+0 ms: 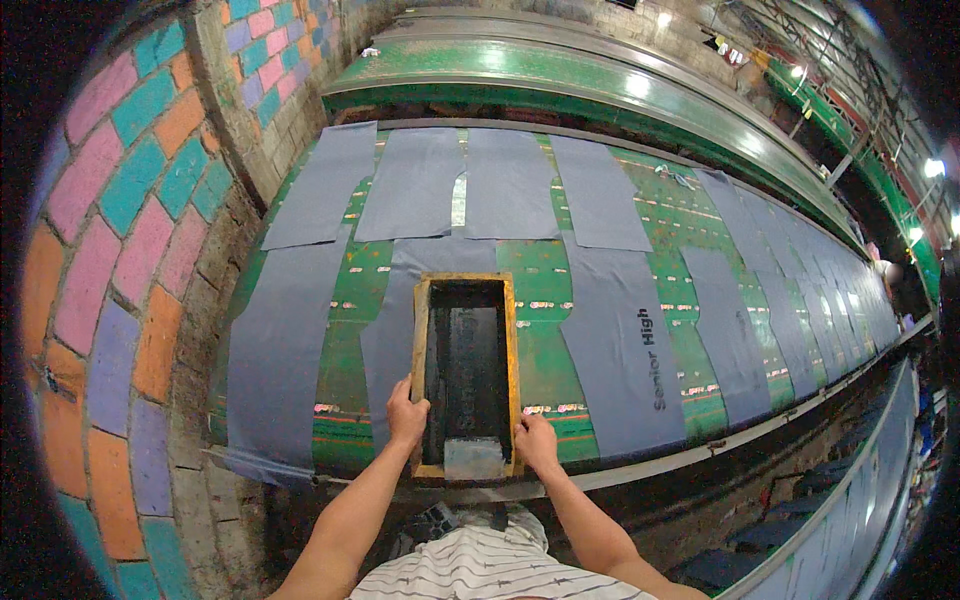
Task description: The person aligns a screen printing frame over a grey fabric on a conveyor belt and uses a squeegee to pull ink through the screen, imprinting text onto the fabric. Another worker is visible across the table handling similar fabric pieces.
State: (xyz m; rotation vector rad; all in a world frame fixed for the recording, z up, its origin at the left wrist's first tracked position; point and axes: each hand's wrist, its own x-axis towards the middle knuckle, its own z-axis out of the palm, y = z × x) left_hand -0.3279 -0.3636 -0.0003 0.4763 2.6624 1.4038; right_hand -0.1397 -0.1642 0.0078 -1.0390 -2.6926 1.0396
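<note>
A narrow wooden screen-printing frame [511, 340] with yellowish edges lies over a grey-blue fabric panel [392, 320] on the green table. Dark lettering shows faintly through its black-stained mesh. At the frame's near end sits a pale, flat block [474, 458], which looks like a squeegee. My left hand [407, 415] is closed round the left side of the frame, near its lower end. On the opposite side, my right hand [537, 440] grips the frame's right edge with curled fingers. Just to the right lies a fabric panel [620, 350] bearing dark printed lettering.
Several more grey-blue panels [510, 185] lie in two rows along the long green table [535, 285]. A metal rail [720, 447] edges its near side. Beyond stands another green table [520, 62]. A wall of painted blocks [115, 290] rises at the left.
</note>
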